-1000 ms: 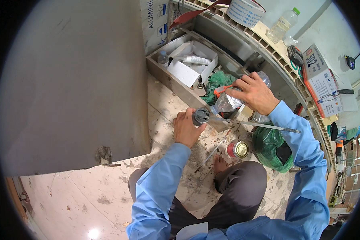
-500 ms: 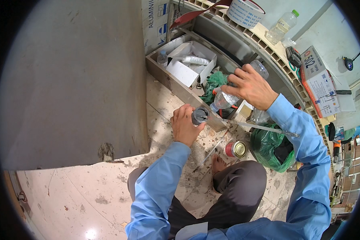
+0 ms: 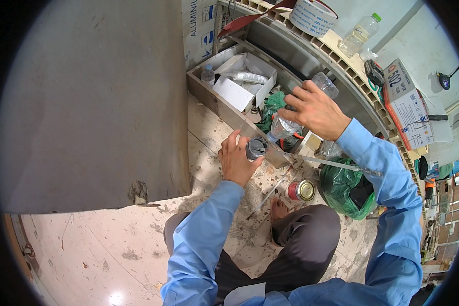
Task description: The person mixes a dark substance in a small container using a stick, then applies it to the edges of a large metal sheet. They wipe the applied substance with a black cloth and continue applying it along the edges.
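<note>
My left hand (image 3: 236, 160) grips a short grey plastic pipe fitting (image 3: 256, 148), held upright over the floor. Above it my right hand (image 3: 315, 109) holds a clear plastic bottle (image 3: 297, 117) tilted steeply, neck down, its mouth close beside the fitting. Both sleeves are light blue. I sit on the floor with one knee bent in dark trousers (image 3: 302, 245), and a bare foot (image 3: 279, 207) shows under the hands.
A small red can with a gold lid (image 3: 302, 190) stands by the foot. A green plastic bag (image 3: 347, 187) and a long metal strip (image 3: 331, 163) lie to the right. An open box (image 3: 239, 84) holds a white tube and a small bottle. A large grey panel (image 3: 92, 102) fills the left.
My right hand has lifted the bottle and tipped it further, neck down, toward the fitting. My left hand has raised the fitting slightly.
</note>
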A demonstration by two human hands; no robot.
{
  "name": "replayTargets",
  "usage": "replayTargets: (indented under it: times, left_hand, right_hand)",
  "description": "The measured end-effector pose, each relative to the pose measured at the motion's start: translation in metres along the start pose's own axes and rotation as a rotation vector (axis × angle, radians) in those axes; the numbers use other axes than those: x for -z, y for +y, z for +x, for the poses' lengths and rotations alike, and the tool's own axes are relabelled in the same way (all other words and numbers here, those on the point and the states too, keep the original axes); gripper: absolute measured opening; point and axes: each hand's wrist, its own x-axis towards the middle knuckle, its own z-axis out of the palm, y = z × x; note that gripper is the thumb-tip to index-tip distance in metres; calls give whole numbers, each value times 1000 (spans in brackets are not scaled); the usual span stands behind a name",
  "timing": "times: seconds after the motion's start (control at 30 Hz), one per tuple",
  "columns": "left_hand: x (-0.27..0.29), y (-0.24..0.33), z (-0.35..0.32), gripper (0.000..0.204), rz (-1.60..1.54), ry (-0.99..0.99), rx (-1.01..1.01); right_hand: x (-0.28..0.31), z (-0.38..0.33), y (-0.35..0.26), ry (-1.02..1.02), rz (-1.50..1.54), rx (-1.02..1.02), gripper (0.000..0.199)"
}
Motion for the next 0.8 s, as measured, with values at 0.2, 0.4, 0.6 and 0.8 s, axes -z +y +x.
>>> replayTargets:
  times: [0.2, 0.4, 0.6, 0.8]
  left_hand:
    - [0, 2, 0, 62, 6, -10, -3]
    - [1, 3, -1, 64, 1, -54, 17]
    - [0, 4, -2, 63, -4, -54, 16]
    - [1, 6, -3, 63, 2, -65, 15]
  right_hand:
    - [-2, 3, -5, -4, 3, 7, 22]
    - [-6, 4, -9, 3, 1, 11, 23]
    - [-7, 4, -11, 8, -9, 5, 22]
    - [-7, 3, -12, 20, -1, 0, 20]
